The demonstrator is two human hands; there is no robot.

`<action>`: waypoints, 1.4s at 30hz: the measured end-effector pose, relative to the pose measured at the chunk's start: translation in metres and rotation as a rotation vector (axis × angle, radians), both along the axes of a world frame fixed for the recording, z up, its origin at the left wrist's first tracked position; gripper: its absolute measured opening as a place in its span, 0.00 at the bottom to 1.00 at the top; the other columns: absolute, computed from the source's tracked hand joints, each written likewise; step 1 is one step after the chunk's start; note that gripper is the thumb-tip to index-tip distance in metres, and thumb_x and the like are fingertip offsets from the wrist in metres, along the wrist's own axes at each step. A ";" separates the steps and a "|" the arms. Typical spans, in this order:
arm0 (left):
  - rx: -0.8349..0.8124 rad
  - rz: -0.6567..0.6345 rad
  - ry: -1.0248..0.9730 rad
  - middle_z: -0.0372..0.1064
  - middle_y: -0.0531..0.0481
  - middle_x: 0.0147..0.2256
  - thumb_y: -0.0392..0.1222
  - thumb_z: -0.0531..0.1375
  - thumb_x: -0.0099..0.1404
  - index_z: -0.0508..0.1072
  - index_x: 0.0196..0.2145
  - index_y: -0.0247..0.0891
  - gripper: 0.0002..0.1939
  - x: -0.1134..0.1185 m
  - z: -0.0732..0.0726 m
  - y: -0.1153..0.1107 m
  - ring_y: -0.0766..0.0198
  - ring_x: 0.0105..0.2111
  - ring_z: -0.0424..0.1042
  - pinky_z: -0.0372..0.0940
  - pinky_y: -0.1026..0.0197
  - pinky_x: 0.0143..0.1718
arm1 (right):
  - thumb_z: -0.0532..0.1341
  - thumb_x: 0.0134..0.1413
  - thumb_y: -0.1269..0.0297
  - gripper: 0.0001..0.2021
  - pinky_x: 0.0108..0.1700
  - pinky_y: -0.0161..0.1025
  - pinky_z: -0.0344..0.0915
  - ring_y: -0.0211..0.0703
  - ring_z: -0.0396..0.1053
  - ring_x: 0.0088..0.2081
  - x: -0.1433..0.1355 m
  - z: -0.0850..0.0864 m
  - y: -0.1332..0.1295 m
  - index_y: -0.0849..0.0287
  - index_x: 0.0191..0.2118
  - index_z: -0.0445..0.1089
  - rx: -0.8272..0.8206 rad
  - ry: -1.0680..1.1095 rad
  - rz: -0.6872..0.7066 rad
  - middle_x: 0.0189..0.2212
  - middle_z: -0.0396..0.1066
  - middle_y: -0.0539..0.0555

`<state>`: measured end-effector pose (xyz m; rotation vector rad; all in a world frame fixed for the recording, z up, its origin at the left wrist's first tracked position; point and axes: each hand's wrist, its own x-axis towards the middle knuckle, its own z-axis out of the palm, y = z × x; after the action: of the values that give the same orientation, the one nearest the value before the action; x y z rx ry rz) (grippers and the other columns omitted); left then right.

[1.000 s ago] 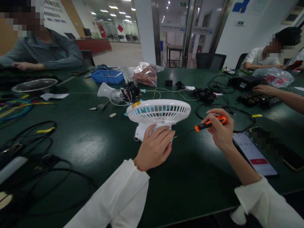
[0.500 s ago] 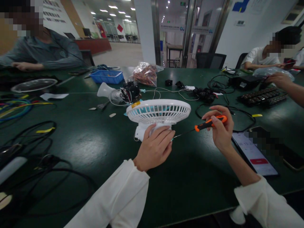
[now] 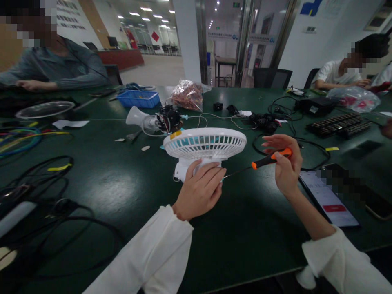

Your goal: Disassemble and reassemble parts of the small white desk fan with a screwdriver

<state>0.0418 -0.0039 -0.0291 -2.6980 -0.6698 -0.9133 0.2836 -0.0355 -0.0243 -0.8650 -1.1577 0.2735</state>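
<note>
A small white fan [image 3: 204, 143] with blue-green blades lies on the green table, its round grille facing up and away. My left hand [image 3: 200, 190] is wrapped round the white motor housing below the grille and hides much of it. From the right, my right hand [image 3: 286, 163] holds a screwdriver [image 3: 271, 158] with an orange and black handle, its upper fingers raised off the handle. The thin shaft points left, and its tip meets the housing's right side beside my left fingertips. Whether the tip sits in a screw is hidden.
Behind the fan lie a white stand with exposed motor parts [image 3: 165, 119], a blue tray [image 3: 139, 99] and a bag of reddish pieces [image 3: 187, 96]. A lit phone [image 3: 329, 200] is beside my right forearm. Cables [image 3: 61, 208] spread at left. People sit across the table.
My right hand's fingers have shifted slightly round the screwdriver handle. The fan and my left hand stay put. At the far right, another person's hand has drawn back from beside the plastic bag.
</note>
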 end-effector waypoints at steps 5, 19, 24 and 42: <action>0.004 0.000 0.002 0.74 0.47 0.47 0.34 0.56 0.61 0.71 0.50 0.38 0.19 0.000 0.000 0.000 0.56 0.51 0.70 0.54 0.43 0.60 | 0.61 0.54 0.62 0.15 0.28 0.38 0.72 0.41 0.75 0.34 0.002 0.006 -0.003 0.50 0.49 0.67 -0.096 -0.003 0.096 0.47 0.72 0.54; 0.014 -0.003 0.005 0.74 0.47 0.48 0.35 0.55 0.64 0.70 0.50 0.37 0.16 -0.001 0.001 0.000 0.57 0.51 0.69 0.52 0.45 0.60 | 0.66 0.50 0.66 0.09 0.15 0.30 0.66 0.41 0.76 0.27 0.003 0.011 -0.009 0.54 0.39 0.74 -0.106 -0.103 -0.069 0.39 0.75 0.52; 0.012 -0.001 0.004 0.74 0.48 0.47 0.35 0.55 0.64 0.71 0.49 0.37 0.16 0.000 0.001 0.000 0.57 0.51 0.69 0.52 0.45 0.60 | 0.69 0.46 0.66 0.12 0.15 0.29 0.66 0.35 0.69 0.18 0.008 0.009 -0.009 0.53 0.40 0.74 -0.118 -0.167 -0.144 0.23 0.71 0.45; 0.016 0.005 0.014 0.74 0.48 0.48 0.35 0.55 0.64 0.70 0.50 0.36 0.16 -0.001 0.001 0.000 0.58 0.51 0.69 0.52 0.45 0.60 | 0.67 0.49 0.68 0.29 0.24 0.31 0.71 0.33 0.70 0.26 0.035 0.020 -0.012 0.47 0.57 0.61 -0.386 -0.215 0.384 0.41 0.69 0.50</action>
<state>0.0412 -0.0042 -0.0286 -2.6849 -0.6631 -0.8940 0.3186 -0.0471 -0.0041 -1.0207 -1.5003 0.7523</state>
